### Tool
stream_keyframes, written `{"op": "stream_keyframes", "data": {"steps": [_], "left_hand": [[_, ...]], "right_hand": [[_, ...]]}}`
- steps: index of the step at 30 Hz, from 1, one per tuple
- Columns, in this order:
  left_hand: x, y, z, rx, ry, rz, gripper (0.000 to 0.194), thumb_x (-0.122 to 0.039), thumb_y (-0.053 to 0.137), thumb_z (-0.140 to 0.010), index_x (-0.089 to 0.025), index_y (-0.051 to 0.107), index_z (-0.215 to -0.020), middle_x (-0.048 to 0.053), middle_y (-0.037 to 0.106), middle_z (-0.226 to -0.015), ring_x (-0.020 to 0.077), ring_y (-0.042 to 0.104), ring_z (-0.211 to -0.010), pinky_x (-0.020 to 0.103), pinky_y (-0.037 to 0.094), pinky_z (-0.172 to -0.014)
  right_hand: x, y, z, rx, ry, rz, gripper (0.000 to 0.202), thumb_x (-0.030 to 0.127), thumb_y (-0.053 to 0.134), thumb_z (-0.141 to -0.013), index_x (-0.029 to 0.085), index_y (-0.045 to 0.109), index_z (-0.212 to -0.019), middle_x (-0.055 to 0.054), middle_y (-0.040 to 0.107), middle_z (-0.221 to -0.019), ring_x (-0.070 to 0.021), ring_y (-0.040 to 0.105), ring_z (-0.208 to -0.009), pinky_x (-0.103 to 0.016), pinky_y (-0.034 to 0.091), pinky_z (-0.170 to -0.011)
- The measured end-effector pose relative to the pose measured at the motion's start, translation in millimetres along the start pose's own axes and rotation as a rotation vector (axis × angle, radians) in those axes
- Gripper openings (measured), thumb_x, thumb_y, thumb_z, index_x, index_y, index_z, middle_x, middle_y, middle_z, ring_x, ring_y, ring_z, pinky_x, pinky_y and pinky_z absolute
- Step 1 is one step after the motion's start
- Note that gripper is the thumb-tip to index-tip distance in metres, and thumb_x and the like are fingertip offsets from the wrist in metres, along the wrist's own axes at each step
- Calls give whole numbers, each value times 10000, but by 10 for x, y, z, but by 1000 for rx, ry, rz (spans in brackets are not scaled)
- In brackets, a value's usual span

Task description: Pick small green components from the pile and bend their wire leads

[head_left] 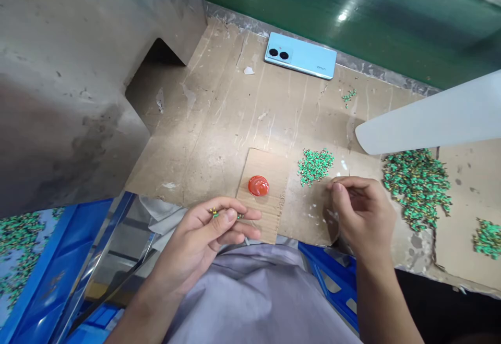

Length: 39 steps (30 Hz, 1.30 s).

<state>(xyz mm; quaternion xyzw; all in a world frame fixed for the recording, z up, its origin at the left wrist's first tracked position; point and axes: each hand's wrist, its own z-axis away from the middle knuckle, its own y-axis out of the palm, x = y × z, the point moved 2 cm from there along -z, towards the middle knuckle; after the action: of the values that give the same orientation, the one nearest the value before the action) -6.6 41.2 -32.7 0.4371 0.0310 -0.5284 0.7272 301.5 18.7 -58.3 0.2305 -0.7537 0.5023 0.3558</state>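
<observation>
My left hand (211, 229) is at the front edge of the cardboard-covered bench (219, 125), thumb and fingers pinched on a few small green parts with metal pins (219, 213). My right hand (362, 213) rests curled on the cardboard just right of it, fingertips together near a small heap of green parts (315, 165); whether it holds a part I cannot tell. A red round cap (258, 185) lies between the hands on a cardboard scrap.
A large heap of green parts (417, 185) lies to the right, a smaller one (487, 237) at the far right. A light blue phone (300, 56) lies at the back. A blue bin (35, 260) with green parts is at lower left. A white chute (430, 119) juts in from the right.
</observation>
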Motion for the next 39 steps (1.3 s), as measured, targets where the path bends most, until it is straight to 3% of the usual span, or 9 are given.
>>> {"op": "stream_keyframes", "data": {"steps": [7,12,16,20,25,29,33,36,39], "left_hand": [[78,-4,-1,-28,104,-38,292,-448,953,-959,-183,852,-889,41,791,-689,96,655,-503,123,464,-452],[47,23,6,-115,80,-100,376,-507,1037,-847,-173,867,-866,4,694,-628,53,541,-524,119,422,-525],[62,43,7,-87,83,-76,240,-379,1013,-880,-188,870,-900,43,779,-736,73,563,-559,148,406,-532],[113,46,-12,-42,85,-45,153,-320,955,-926,-190,873,-937,57,802,-766,85,579,-555,166,396,-524],[84,88,-35,-14,72,-103,322,-419,945,-956,-149,902,-1126,45,758,-739,91,573,-581,176,414,-539],[78,107,-55,26,65,-109,347,-444,970,-933,-144,820,-1025,23,737,-732,82,544,-560,176,381,-520],[145,76,-41,65,88,-126,291,-376,888,-1008,-195,666,-958,16,763,-789,86,538,-566,189,382,-542],[180,77,38,46,176,-308,146,-323,702,-1130,-217,683,-1030,-22,675,-769,101,519,-600,211,419,-580],[162,153,140,54,463,-703,201,-221,536,-1175,-240,736,-1169,-19,646,-785,138,572,-649,251,489,-636]], "right_hand": [[154,48,36,97,216,-405,100,336,848,-1028,256,870,-1084,-59,892,-954,-193,836,-745,-317,704,-632],[228,155,49,161,251,-538,131,382,875,-1008,305,879,-1114,-17,866,-873,-161,785,-669,-266,654,-563],[348,199,88,165,205,-500,42,284,853,-1016,297,875,-1050,-16,868,-892,-164,804,-707,-268,672,-609],[511,204,140,166,95,-380,169,143,849,-984,297,873,-1049,-10,886,-948,-175,840,-802,-280,694,-710],[673,231,179,206,-170,-205,247,81,799,-1017,284,847,-1151,-6,905,-1009,-182,869,-854,-278,722,-768],[714,256,196,228,-183,-213,260,64,804,-1029,281,834,-1169,6,924,-1083,-164,895,-915,-233,737,-858],[756,291,217,271,-169,-221,187,96,803,-1043,263,826,-1123,7,919,-1004,-157,879,-785,-218,733,-755],[808,330,221,292,-184,-188,121,132,811,-1047,246,818,-1088,13,900,-909,-144,838,-661,-206,702,-653],[871,364,214,304,-246,-148,82,150,805,-1057,232,810,-1048,14,886,-860,-137,821,-631,-197,687,-644]]}}
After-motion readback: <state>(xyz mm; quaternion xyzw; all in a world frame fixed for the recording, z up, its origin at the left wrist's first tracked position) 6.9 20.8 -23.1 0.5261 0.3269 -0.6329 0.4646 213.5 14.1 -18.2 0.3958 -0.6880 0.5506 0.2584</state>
